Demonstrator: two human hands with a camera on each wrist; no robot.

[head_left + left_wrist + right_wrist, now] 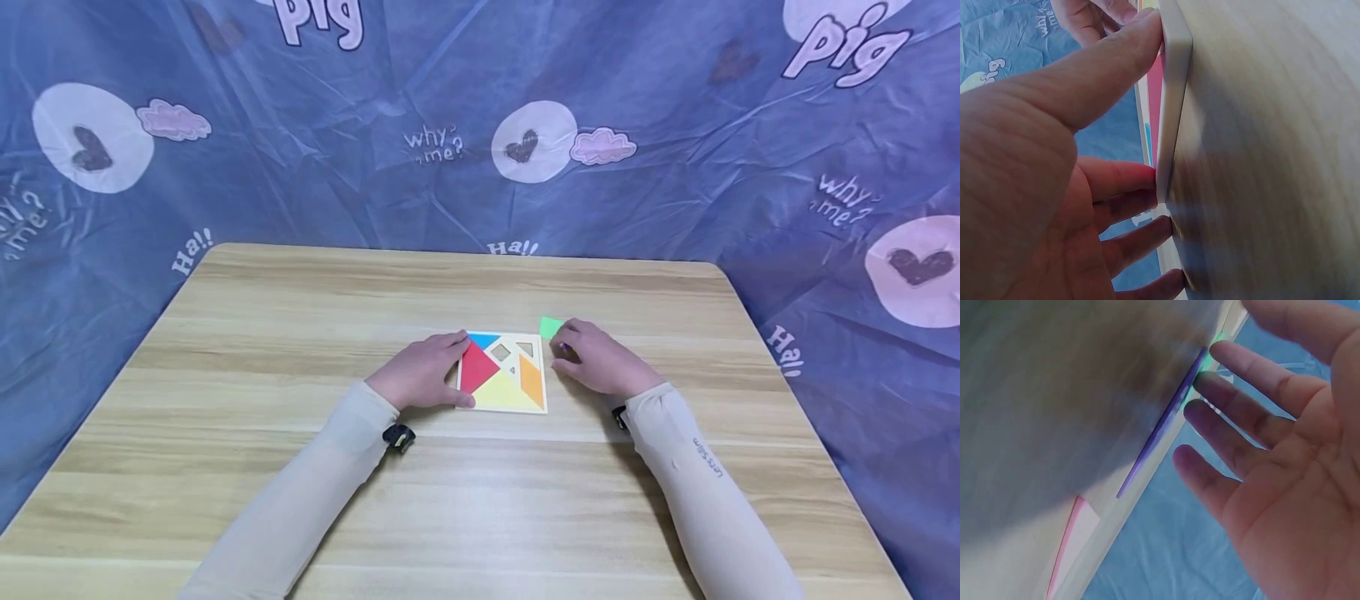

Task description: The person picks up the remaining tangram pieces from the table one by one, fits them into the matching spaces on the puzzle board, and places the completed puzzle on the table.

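A square cream tangram board (pixel 1177 69) lies in the middle of the table, holding a red triangle (pixel 477 367), a yellow triangle (pixel 506 395), a blue piece (pixel 482 340) and an orange parallelogram (pixel 532 383). Bare cutouts show in its upper right part. My left hand (pixel 427 372) grips the board's left side, thumb at the near corner, fingers toward the far one. Right of the board, my right hand (pixel 600 358) hovers with loosely bent, spread fingers, fingertips close by a purple piece (pixel 1160 428). Beyond them lies a green piece (pixel 550 327), partly covered by the hand.
In the right wrist view a pink piece (pixel 1075 540) lies on the table, hidden from the head view by the right hand. The wood-grain table (pixel 300 300) ends at a blue printed cloth (pixel 450 200) hanging behind and at both sides.
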